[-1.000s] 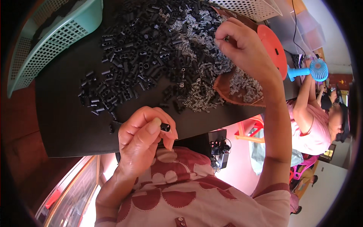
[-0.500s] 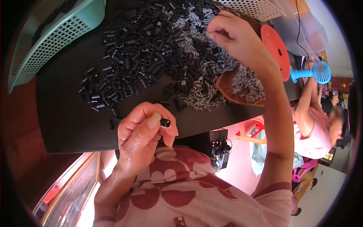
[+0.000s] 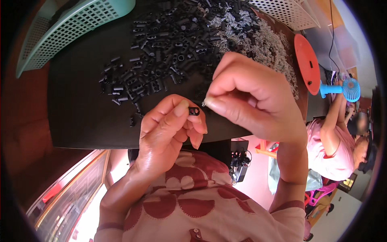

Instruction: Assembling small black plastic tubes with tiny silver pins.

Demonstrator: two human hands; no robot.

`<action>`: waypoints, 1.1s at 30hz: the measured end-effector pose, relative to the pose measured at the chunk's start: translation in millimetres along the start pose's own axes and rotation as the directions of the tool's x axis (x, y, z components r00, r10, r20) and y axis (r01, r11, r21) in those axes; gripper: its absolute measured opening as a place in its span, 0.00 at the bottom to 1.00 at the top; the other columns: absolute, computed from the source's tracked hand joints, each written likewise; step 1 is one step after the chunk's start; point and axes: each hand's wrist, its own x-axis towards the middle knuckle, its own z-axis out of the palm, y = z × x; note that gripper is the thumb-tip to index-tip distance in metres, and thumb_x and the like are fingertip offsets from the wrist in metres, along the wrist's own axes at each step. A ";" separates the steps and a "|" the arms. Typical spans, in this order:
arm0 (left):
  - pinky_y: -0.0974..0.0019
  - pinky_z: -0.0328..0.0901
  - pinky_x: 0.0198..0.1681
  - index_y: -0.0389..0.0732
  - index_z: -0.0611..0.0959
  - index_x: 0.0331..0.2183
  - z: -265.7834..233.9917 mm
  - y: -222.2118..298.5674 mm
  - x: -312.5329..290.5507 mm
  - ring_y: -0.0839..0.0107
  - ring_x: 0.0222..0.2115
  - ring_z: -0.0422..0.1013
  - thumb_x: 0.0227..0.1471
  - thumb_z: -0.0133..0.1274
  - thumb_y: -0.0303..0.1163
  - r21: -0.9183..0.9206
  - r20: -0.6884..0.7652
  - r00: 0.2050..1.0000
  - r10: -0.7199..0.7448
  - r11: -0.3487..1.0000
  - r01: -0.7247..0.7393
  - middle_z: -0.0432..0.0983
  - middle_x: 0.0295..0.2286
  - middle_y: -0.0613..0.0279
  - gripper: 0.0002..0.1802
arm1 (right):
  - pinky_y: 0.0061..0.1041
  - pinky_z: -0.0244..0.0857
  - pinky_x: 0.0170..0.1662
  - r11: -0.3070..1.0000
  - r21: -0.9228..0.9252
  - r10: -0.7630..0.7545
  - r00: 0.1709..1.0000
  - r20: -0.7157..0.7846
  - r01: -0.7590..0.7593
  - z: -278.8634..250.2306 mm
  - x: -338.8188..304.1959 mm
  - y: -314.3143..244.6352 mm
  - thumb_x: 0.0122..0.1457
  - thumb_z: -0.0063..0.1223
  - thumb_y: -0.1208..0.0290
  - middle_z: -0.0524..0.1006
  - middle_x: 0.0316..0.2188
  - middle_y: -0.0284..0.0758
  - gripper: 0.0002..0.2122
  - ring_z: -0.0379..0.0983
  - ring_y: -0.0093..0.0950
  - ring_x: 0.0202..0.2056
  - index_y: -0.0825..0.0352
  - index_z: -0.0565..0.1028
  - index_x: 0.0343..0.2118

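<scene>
Between thumb and fingers, my left hand [image 3: 167, 125] pinches a small black plastic cord-lock piece [image 3: 194, 111] with round holes facing up. Just to its right, my right hand [image 3: 254, 97] is closed in a pinch on a tiny silvery coil spring [image 3: 204, 104], whose tip shows at the fingertips. The spring and the piece are close but apart. Beyond my hands lies a wide heap of black plastic pieces [image 3: 157, 52]. A pile of metal springs [image 3: 274, 48] spreads at its right, partly hidden behind my right hand.
A pale green perforated basket [image 3: 76, 34] stands at the far left and a white one [image 3: 286, 12] at the far right. A red round lid [image 3: 307, 64] and a blue fan [image 3: 350, 89] are on the right. Another person [image 3: 334, 149] sits there.
My right hand has come from the spring pile toward my left hand, with a spring now at its fingertips. My left hand has turned the black piece so its holes show.
</scene>
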 end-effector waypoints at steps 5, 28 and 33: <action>0.69 0.68 0.31 0.36 0.76 0.42 -1.5 0.8 -3.2 0.71 0.27 0.73 0.69 0.44 0.39 -0.027 0.007 1.000 -0.008 1.000 0.008 0.78 0.30 0.57 0.15 | 0.18 0.55 0.27 0.996 0.029 -0.083 0.996 -0.013 0.083 12.4 2.6 -0.3 0.57 0.61 0.80 0.71 0.29 0.31 0.03 0.64 0.18 0.25 0.70 0.77 0.31; 0.69 0.66 0.33 0.35 0.73 0.39 -16.1 2.2 -48.1 0.70 0.28 0.67 0.69 0.42 0.42 0.159 0.054 0.995 -0.086 0.984 0.077 0.73 0.33 0.52 0.18 | 0.21 0.61 0.28 0.988 -0.149 0.041 0.999 -0.019 -0.043 44.2 11.7 8.3 0.55 0.62 0.80 0.72 0.27 0.34 0.06 0.70 0.23 0.27 0.69 0.76 0.34; 0.68 0.66 0.34 0.35 0.72 0.38 -16.0 7.5 -49.2 0.70 0.27 0.67 0.70 0.41 0.40 0.155 0.013 0.999 -0.049 0.987 0.047 0.73 0.34 0.51 0.17 | 0.33 0.64 0.23 0.799 -0.599 -0.102 0.994 -0.040 0.058 65.2 33.7 7.2 0.53 0.64 0.78 0.71 0.27 0.37 0.08 0.69 0.38 0.20 0.68 0.75 0.33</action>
